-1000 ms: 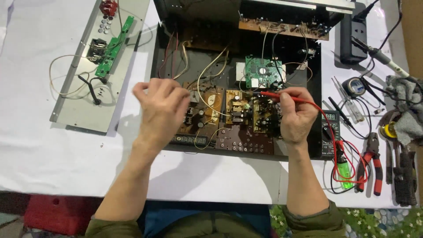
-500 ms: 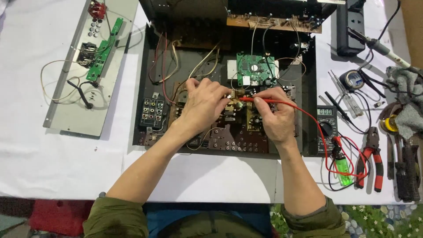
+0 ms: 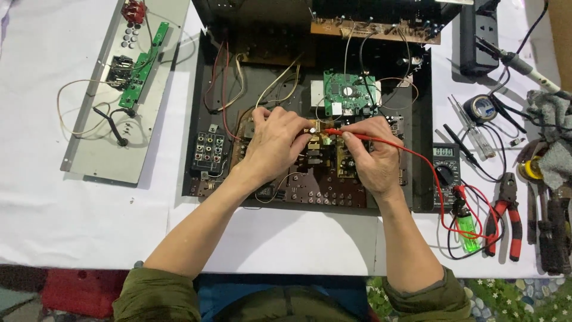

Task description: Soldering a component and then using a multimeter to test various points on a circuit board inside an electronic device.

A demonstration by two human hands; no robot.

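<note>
Here, slim red probe (image 3: 342,133), red lead, brown circuit board (image 3: 325,179)

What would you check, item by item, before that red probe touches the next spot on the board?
1. Red probe gripped in right hand: ok.
2. Left hand resting on the brown circuit board, steadying: ok.
3. Red lead runs uncut to the multimeter: ok.
4. Multimeter display lit: ok; reading cannot tell.
5. Black probe placed on board: cannot tell, hidden by hands.
6. Pliers lie off the chassis: ok.

Red probe lead (image 3: 381,138); green circuit board (image 3: 349,92)
</note>
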